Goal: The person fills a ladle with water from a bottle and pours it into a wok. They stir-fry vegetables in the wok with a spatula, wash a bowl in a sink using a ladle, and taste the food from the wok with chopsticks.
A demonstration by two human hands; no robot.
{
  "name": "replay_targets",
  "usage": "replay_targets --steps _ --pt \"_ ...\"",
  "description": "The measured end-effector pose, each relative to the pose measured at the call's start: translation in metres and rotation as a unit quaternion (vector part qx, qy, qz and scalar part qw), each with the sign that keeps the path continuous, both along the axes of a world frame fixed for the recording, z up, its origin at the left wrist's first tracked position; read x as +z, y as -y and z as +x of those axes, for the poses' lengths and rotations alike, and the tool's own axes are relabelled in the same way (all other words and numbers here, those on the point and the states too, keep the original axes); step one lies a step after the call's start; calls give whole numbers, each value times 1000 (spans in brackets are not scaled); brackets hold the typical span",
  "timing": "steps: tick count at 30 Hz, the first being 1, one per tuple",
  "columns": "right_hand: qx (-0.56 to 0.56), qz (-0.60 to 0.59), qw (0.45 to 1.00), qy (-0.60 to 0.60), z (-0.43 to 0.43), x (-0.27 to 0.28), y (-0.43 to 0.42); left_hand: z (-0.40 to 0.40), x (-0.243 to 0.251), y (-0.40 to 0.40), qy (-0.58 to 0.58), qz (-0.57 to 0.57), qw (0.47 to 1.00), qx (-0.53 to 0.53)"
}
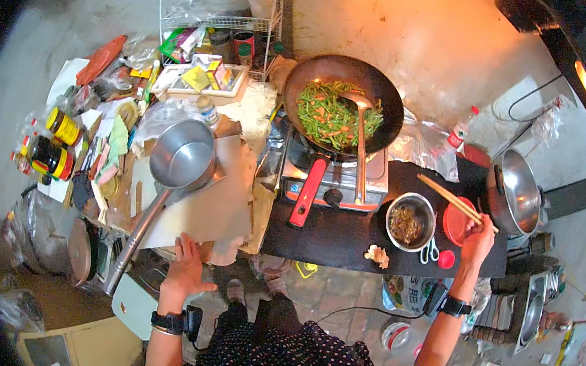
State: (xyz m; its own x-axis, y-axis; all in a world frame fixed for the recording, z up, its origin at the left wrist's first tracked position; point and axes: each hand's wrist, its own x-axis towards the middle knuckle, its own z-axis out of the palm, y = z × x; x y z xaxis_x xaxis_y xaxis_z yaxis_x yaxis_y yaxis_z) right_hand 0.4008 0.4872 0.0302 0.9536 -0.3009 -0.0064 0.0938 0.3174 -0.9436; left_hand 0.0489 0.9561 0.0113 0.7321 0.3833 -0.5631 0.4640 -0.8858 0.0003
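Note:
My right hand grips a pair of wooden chopsticks above a round red lid, to the right of a steel bowl with brown food in it. My left hand, fingers spread and holding nothing, is at the front edge of a pale board. Above that board is a steel saucepan with its long handle pointing towards me. A dark wok sits on a portable gas stove, holding green beans with orange-brown pieces and a ladle.
White-handled scissors, a small red cap and a crumpled peel-like scrap lie near the dark table's front edge. The wok's red handle juts forward. A metal basin leans at right; sauce bottles stand left.

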Motion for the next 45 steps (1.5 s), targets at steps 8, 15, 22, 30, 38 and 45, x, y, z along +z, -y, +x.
replay_targets --steps 8,15,22,30,38,45 --pt "225 -66 965 115 30 72 -157 -3 -8 0 41 33 998 -25" --pt "353 -166 909 147 70 58 -283 1 -1 4 56 36 998 -17" --pt "344 -261 882 188 101 29 -334 -4 -16 -1 60 39 996 -57" --pt "282 -383 843 251 120 15 -345 -3 -14 -2 67 14 997 -41" --pt "309 -405 824 249 103 33 -347 -12 -22 -6 45 97 983 -150" --pt "317 -382 808 318 103 29 -337 -5 -22 -6 62 76 983 -157"
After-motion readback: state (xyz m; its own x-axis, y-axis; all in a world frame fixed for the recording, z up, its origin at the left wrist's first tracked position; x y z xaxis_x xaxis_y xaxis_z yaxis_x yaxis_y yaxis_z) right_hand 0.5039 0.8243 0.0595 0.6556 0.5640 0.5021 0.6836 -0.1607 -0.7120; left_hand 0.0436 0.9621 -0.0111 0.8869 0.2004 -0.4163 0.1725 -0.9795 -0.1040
